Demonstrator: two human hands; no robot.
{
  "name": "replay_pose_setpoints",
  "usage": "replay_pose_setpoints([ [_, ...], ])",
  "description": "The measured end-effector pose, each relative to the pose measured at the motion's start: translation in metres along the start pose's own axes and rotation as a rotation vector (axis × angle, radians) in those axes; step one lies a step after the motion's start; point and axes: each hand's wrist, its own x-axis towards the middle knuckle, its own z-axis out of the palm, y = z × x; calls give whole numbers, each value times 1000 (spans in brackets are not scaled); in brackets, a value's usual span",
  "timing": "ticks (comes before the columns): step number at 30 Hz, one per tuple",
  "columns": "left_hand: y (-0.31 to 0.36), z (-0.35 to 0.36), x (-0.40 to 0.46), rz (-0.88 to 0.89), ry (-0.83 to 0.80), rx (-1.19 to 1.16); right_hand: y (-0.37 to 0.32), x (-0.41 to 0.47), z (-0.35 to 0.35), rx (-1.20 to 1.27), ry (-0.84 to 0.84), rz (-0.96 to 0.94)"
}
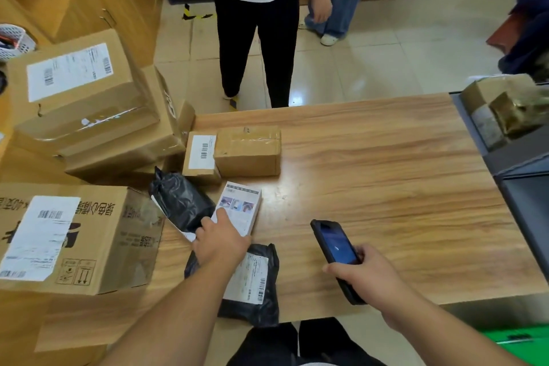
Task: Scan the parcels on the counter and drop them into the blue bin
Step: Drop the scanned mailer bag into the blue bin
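My left hand (218,239) lies on the near end of a small white printed box (240,205) on the wooden counter (386,187), its thumb along the box's left edge. My right hand (364,275) grips a dark handheld scanner (335,242), screen up, to the right of the box. A black poly bag (181,202) sits just left of the white box. Another black poly bag with a white label (255,285) lies under my left wrist. Two small cardboard boxes (248,150) stand behind them. No blue bin is in view.
Large cardboard cartons (86,104) are stacked at the left, another big carton (68,235) nearer me. A person in black trousers (255,38) stands beyond the counter, another in jeans behind. A grey bin holding taped parcels (505,116) is at the right edge.
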Motion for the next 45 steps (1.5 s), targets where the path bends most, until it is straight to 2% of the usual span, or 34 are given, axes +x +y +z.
replay_pose_setpoints([
  [7, -22, -10, -1, 35, -69, -210, -2, -8, 9, 18, -24, -10],
  [19, -51, -48, -20, -11, -314, -1080, -26, -33, 26, -11, -70, -94],
  [25, -71, -61, -22, -36, -501, -1379, -40, -46, 33, -52, -130, -150],
  [30, -90, -66, -19, 74, -643, -1590, -52, -56, 34, -72, -184, -187],
  [34, -98, -72, -21, 142, -704, -1692, -57, -60, 34, -93, -226, -201],
  [45, -116, -75, -15, 162, -774, -1670, -64, -64, 37, -55, -314, -201],
])
